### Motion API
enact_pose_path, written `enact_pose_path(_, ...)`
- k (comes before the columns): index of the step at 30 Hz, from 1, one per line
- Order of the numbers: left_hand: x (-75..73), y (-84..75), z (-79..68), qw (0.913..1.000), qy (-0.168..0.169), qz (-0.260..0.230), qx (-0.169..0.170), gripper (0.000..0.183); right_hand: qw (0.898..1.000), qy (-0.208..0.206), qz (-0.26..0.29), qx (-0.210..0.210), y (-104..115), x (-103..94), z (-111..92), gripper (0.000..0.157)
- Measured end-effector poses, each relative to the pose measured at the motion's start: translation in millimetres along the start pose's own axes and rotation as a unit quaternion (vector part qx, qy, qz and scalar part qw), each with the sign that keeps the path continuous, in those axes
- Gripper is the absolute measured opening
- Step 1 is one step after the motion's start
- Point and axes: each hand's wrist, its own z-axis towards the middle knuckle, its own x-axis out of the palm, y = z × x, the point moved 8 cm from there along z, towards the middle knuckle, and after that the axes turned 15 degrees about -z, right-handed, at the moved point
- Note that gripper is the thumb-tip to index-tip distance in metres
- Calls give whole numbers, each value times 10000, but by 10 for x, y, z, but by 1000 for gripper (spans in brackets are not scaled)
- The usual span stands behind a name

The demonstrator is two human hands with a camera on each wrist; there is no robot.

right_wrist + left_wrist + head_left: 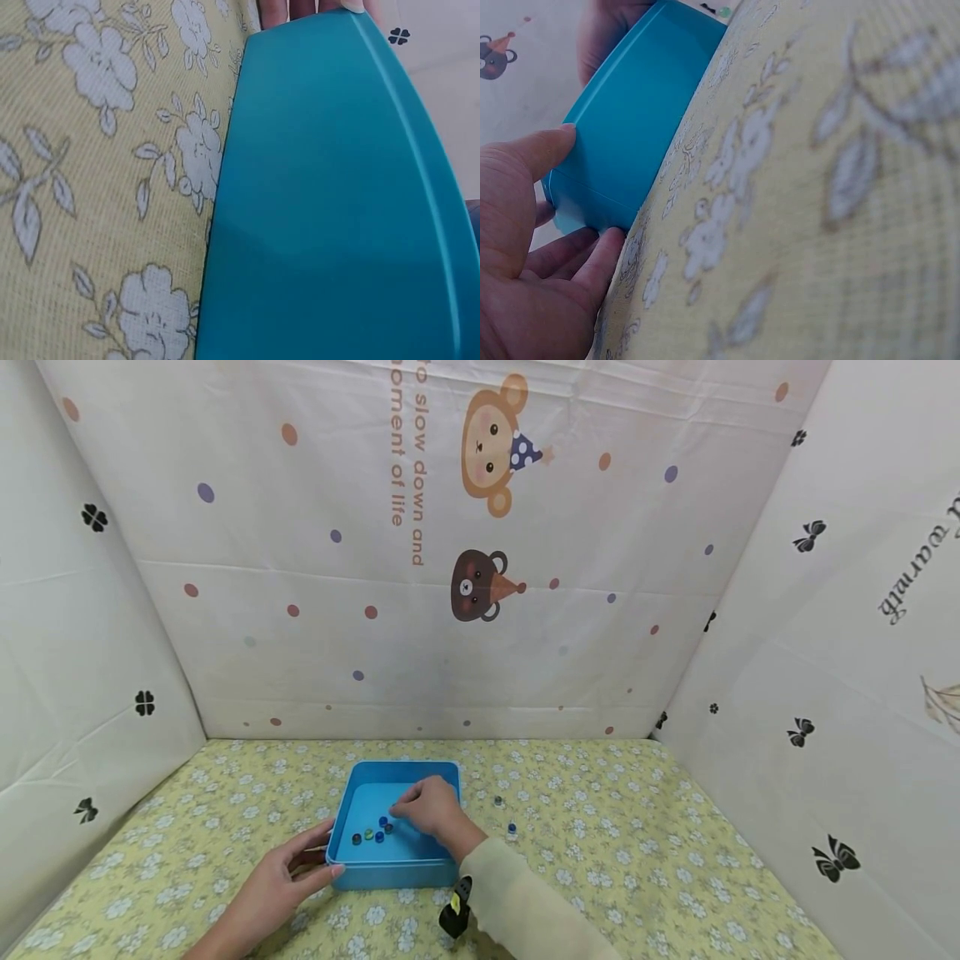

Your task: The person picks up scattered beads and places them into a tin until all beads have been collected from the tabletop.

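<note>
A blue rectangular box without a lid stands on the table. My left hand grips its near left corner, the thumb on the front wall and the fingers along the left side; the left wrist view shows this hand up close. Inside lie several small round marble-like pieces, among them a blue one, a green one and a brown one. Over the box floor my right hand reaches down, thumb and fingertips drawn together near these pieces. Whether it pinches something is too small to tell.
Right of the box, two more small round pieces lie on the flowered tablecloth: a dark one and a blue one. Printed cloth walls enclose the table at the back and both sides.
</note>
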Motion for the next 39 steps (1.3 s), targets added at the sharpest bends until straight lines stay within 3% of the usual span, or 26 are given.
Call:
enact_pose_path(25, 4, -5, -5, 9999, 140, 4, 35, 78, 9995, -14, -307, 108, -30, 70, 76, 14)
enact_pose_path(39, -2, -7, 3, 10000, 54, -13, -6, 79, 9999, -65, -118, -6, -38, 58, 100, 11)
